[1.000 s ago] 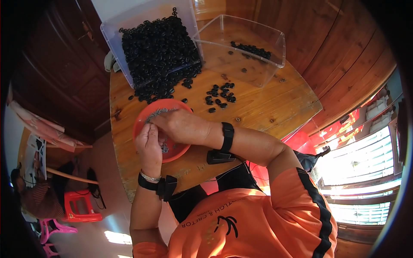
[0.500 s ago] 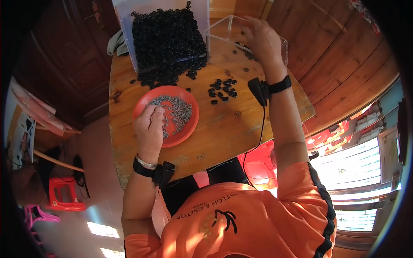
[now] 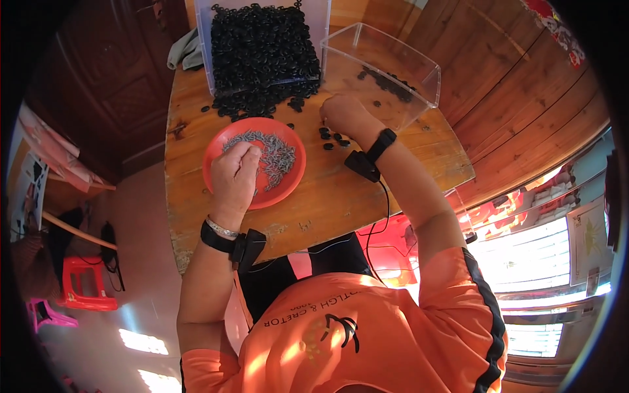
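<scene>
My left hand (image 3: pixel 236 171) is closed in a loose fist over a shallow red dish (image 3: pixel 299 171). Small grey metal pieces (image 3: pixel 278 157), slim like screws or pins, lie scattered in that dish. The fist hides whatever is between its fingers. My right hand (image 3: pixel 352 118) is closed, fingers curled down, at the far side of a small group of black oval pieces (image 3: pixel 337 137) on the wooden table. Part of that group is covered by the hand, and its fingertips are hidden. Both wrists wear black straps with a small black device.
A translucent bin (image 3: pixel 205 62) lies open at the back, spilling a heap of black oval pieces (image 3: pixel 262 56) onto the table (image 3: pixel 341 196). A clear plastic box (image 3: pixel 438 82) stands at the back right, with dark pieces (image 3: pixel 392 85) by it. A cable (image 3: pixel 389 196) runs from my right wrist.
My right hand has come from the clear box, nearer and to the left, down to the black oval pieces, its fingers now curled. My left hand stays closed over the dish.
</scene>
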A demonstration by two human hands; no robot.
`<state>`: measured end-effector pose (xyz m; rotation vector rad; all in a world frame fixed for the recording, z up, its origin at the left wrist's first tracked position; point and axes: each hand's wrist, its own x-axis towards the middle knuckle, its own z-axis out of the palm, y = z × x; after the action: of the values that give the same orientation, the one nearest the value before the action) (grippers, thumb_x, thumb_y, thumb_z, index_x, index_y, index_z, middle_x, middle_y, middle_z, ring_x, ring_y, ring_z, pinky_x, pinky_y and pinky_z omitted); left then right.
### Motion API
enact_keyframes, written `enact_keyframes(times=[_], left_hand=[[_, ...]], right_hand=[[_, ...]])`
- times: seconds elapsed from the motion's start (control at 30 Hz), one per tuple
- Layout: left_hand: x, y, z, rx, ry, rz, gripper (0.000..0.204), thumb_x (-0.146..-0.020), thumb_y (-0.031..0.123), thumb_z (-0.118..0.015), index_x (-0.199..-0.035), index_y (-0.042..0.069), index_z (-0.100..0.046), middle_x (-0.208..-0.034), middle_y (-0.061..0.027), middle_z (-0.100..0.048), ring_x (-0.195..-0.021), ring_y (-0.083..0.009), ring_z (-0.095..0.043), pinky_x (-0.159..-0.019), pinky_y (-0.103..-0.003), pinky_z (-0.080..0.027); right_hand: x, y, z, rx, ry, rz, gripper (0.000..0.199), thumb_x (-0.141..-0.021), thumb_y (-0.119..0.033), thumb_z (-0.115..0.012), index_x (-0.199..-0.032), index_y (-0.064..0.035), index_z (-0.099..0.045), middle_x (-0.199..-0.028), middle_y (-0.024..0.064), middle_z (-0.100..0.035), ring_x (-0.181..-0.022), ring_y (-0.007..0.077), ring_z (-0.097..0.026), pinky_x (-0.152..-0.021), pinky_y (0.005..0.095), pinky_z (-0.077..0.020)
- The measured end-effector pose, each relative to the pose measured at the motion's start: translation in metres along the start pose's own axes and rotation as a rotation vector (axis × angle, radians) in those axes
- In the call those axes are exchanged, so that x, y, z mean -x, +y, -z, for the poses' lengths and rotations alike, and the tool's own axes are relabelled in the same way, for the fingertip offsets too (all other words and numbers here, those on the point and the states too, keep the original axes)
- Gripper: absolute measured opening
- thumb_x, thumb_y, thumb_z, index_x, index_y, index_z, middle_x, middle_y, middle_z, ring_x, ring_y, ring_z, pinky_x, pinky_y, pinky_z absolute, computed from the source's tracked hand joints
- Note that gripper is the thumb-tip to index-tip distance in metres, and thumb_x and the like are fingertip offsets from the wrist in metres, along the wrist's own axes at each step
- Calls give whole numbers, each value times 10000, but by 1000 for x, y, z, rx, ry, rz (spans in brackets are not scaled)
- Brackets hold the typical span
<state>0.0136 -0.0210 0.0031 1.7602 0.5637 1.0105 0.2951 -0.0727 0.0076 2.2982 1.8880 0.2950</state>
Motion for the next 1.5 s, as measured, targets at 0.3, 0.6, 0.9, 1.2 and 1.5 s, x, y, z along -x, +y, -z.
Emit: enact_keyframes(times=[0.3,0.6,0.9,1.2,1.5], left_hand=[[2,0,4,2,-57,53,206,-886,141,-520,-777,-25,-575,-602,-17,-505,-537,-74,-465,-493,-235,-375],[-2,-8,3,-12,-30,67,191,-881,130,-518,-775,-17,-577,-563,-15,-493,-516,-80,-461,-480,-246,-370],[-2,-5,5,113,-41,176,125,-896,125,-508,-914,29,-586,-646,-9,-542,-539,-62,-494,-485,-201,-393],[-4,-8,10,383,-119,373,260,-927,251,-435,-862,29,-554,-656,-39,-556,-513,-88,-497,-457,-214,-389],[-10,-18,22,892,-265,623,313,-915,291,-374,-832,36,-537,-656,-85,-567,-511,-176,-514,-446,-265,-397]], right_hand=[[3,-22,18,49,-14,10,119,-690,-94,-644,-791,-38,-675,-820,152,-663,-832,299,-645,-693,386,-515],[-10,-10,8,-49,25,-10,152,-728,-85,-602,-853,-8,-644,-870,173,-655,-817,310,-640,-724,391,-511],[-3,-88,49,-1706,65,285,133,-827,-4,-616,-958,0,-638,-882,25,-654,-803,87,-606,-750,228,-495],[14,-120,44,-894,730,449,167,-779,-39,-640,-942,-73,-647,-779,46,-650,-716,181,-640,-643,286,-510],[23,-121,56,-636,855,642,263,-678,-68,-661,-932,-137,-644,-757,0,-631,-723,203,-639,-620,304,-511]])
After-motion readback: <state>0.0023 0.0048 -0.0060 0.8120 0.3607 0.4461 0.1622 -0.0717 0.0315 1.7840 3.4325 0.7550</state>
